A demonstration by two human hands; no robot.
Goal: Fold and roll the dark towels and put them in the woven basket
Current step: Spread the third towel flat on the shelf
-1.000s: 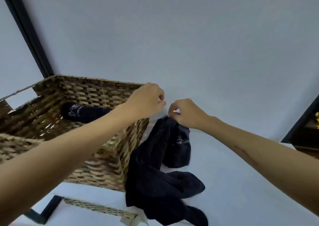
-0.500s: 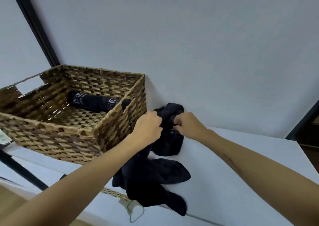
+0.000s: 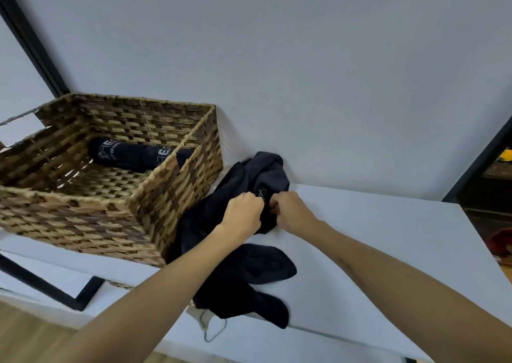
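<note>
A crumpled heap of dark towels [image 3: 243, 274] lies on the white table [image 3: 374, 251], right of the woven basket [image 3: 116, 204]. The topmost towel [image 3: 270, 175] leans against the wall. My left hand [image 3: 242, 214] and my right hand [image 3: 291, 211] sit close together, each with curled fingers gripping that towel's edge. Inside the basket, two rolled dark towels [image 3: 138, 157] with pale lettering lie along the far wall.
A grey wall [image 3: 277, 71] rises right behind the table. A black frame [image 3: 47, 285] runs below the basket. A pale cord loop [image 3: 213, 329] hangs off the table's front edge. A dark shelf [image 3: 490, 185] stands at the right.
Both hands have come down and toward me with the towel edge, from level with the basket rim to lower on the heap. The view has tilted down, showing more of the table.
</note>
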